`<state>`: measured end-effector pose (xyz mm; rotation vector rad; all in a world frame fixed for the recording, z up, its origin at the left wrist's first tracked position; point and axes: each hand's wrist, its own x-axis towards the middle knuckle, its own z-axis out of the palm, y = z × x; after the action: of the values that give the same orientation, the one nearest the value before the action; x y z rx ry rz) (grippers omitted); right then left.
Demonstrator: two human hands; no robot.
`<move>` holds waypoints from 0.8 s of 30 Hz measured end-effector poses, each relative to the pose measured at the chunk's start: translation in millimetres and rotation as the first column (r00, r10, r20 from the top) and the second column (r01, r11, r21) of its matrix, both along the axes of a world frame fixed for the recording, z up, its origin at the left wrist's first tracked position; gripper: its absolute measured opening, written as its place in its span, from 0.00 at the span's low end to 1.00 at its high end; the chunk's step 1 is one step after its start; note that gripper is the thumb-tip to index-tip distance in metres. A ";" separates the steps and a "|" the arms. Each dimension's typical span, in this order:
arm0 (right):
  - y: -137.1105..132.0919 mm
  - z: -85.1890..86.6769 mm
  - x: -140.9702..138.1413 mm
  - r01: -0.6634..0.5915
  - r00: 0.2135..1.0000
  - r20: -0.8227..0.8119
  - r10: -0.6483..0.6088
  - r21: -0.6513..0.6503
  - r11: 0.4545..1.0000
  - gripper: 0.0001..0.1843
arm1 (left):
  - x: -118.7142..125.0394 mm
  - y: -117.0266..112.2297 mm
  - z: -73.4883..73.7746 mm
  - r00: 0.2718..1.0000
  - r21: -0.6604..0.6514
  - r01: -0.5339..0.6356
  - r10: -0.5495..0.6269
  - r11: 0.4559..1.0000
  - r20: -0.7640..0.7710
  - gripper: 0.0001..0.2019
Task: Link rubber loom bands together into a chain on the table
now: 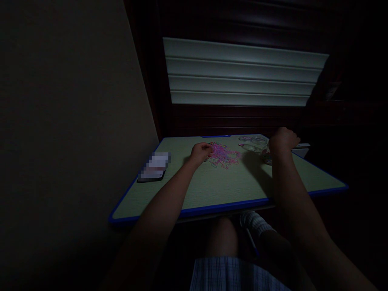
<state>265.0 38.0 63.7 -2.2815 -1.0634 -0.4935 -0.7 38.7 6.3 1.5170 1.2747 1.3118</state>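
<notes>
A loose pile of thin, looped pieces [222, 153], mostly pink and purple, lies on the pale green table; whether they are elastic bands or clips is hard to tell in this dim light. At its left edge is my left hand [200, 152], fingers drawn together in a pinch and touching the pile. What the fingertips hold is too small to make out. My right hand [283, 140] is closed in a fist over a clear container [267, 157] with coloured bits inside. The hand covers part of that container, and anything within the fist is hidden.
Clear items with pink ends [254, 141] lie near the table's back right. A phone with a blurred screen [154, 166] rests at the left. The table [224, 190] has a blue rim [224, 209], with a wall left and slatted panel behind. My knee is below.
</notes>
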 end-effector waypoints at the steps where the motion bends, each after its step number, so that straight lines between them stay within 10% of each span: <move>1: 0.3 -0.2 0.2 0.002 1.000 0.001 -0.002 0.003 1.000 0.14 | 0.0 -0.3 0.3 1.000 0.000 -0.001 0.001 1.000 -0.001 0.05; 14: -1.6 0.2 -4.3 -0.040 0.998 0.057 0.038 0.039 0.998 0.16 | -0.6 0.7 0.8 1.000 0.015 0.008 -0.008 1.000 -0.012 0.04; 24: 1.2 -7.4 -29.9 -0.370 0.924 0.106 0.368 -0.002 0.929 0.16 | -1.0 0.8 0.3 1.000 0.023 0.007 -0.007 1.000 -0.016 0.05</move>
<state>235.1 39.2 56.3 -1.9885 -1.4952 -0.4661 -1.7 39.5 6.6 1.5497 1.2672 1.3169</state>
